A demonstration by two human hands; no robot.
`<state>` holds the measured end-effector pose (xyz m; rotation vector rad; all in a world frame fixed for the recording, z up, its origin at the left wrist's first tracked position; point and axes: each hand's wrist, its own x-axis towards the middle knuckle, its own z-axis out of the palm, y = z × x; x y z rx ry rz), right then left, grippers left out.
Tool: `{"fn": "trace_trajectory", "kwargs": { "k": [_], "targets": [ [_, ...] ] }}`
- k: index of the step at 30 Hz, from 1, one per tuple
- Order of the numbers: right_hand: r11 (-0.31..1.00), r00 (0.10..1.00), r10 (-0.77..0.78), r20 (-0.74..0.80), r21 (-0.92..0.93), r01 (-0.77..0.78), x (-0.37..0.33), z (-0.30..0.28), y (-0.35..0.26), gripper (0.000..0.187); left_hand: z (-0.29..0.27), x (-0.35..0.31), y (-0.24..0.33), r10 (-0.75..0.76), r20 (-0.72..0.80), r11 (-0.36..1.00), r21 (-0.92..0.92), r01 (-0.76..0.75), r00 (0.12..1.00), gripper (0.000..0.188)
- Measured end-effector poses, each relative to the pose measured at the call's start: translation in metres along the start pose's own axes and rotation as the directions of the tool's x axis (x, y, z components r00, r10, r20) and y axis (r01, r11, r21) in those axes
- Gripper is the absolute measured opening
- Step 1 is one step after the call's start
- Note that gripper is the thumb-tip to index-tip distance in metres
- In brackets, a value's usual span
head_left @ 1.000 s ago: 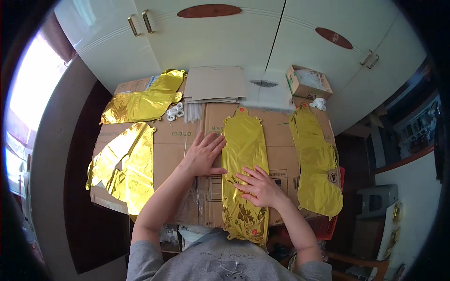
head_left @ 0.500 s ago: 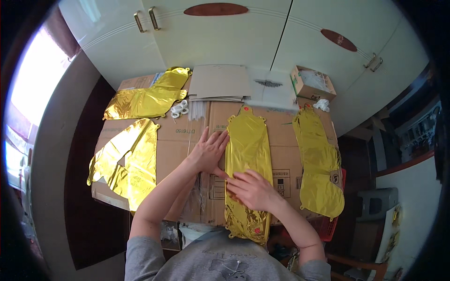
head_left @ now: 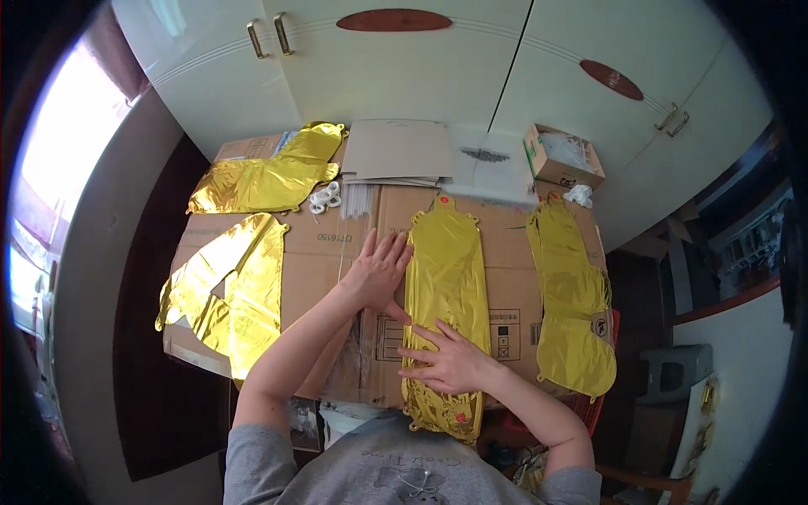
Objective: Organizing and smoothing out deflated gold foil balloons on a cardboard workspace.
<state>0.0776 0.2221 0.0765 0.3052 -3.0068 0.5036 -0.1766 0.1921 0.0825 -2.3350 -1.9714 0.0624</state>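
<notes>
A long, flat gold foil balloon (head_left: 448, 261) lies lengthwise in front of me on the cardboard, its near end reaching over the table edge. My left hand (head_left: 380, 273) rests open along its left edge, fingers pointing away and thumb touching the foil. Lower down, my right hand (head_left: 454, 362) lies spread across the foil, palm down, holding nothing. The foil looks smooth in the upper part and crinkled near the bottom. Another flat gold balloon (head_left: 572, 316) lies to the right. On the left lies a triangular gold balloon (head_left: 252, 295) with a small opening.
A further gold balloon (head_left: 252, 181) lies far left, beside white tape rolls (head_left: 324, 198) and clear straws (head_left: 358, 202). Grey board sheets (head_left: 396, 151) are stacked at the back. An open box (head_left: 566, 158) and a crumpled white wad (head_left: 579, 195) sit far right. Cabinets (head_left: 404, 76) stand behind.
My right hand has moved slightly down the foil and its fingers have spread wider. My left hand stays in about the same place.
</notes>
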Motion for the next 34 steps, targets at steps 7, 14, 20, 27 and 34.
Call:
{"fn": "trace_trajectory", "kwargs": {
  "k": [7, 14, 20, 27, 34],
  "targets": [
    [1.000, 1.000, 0.011, 0.016, -0.014, -0.011, -0.002, 0.004, 0.000, 0.042, 0.004, 0.008, -0.007, -0.060, -0.023, 0.998, -0.003, 0.060, 0.998, 0.131],
    [0.999, 0.999, 0.011, 0.049, -0.036, -0.009, -0.003, 0.002, -0.002, 0.043, 0.010, 0.020, -0.014, -0.146, -0.002, 0.989, -0.029, 0.146, 0.989, 0.121],
    [0.997, 0.995, 0.057, 0.086, 0.048, -0.061, -0.003, 0.002, -0.001, 0.051, 0.014, 0.047, -0.056, -0.176, -0.214, 0.982, -0.111, 0.155, 0.961, 0.063],
    [0.940, 0.886, 0.323, -0.333, 0.003, -0.341, -0.007, -0.025, 0.047, 0.043, 0.008, 0.073, -0.049, -0.166, -0.221, 0.960, -0.257, 0.107, 0.961, 0.042],
    [0.715, 0.635, 0.683, -0.362, 0.150, -0.683, 0.003, -0.027, 0.152, 0.053, 0.009, 0.056, -0.023, -0.190, -0.274, 0.961, -0.250, 0.121, 0.943, 0.054]
  ]
}}
